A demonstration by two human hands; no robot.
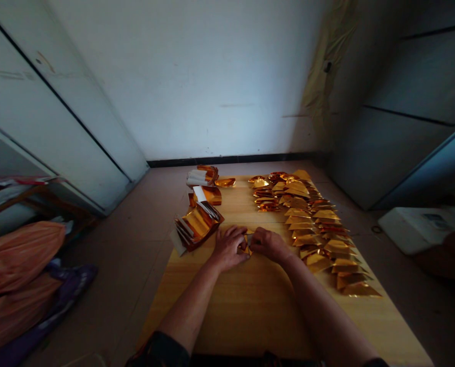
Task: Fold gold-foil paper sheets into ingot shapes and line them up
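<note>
Pinching, seemingly, a gold foil piece, left hand and right hand have room toward the near table edge.

Two bare hands close together, just below the centre of the frame.
The left hand lies palm down, fingers bent; the right hand is curled, knuckles up. The left forearm and right forearm slant inward from the bottom edge.

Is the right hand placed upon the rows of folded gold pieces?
No, the right hand is at a small gold piece beside the left hand, left of those folded gold pieces.
</note>
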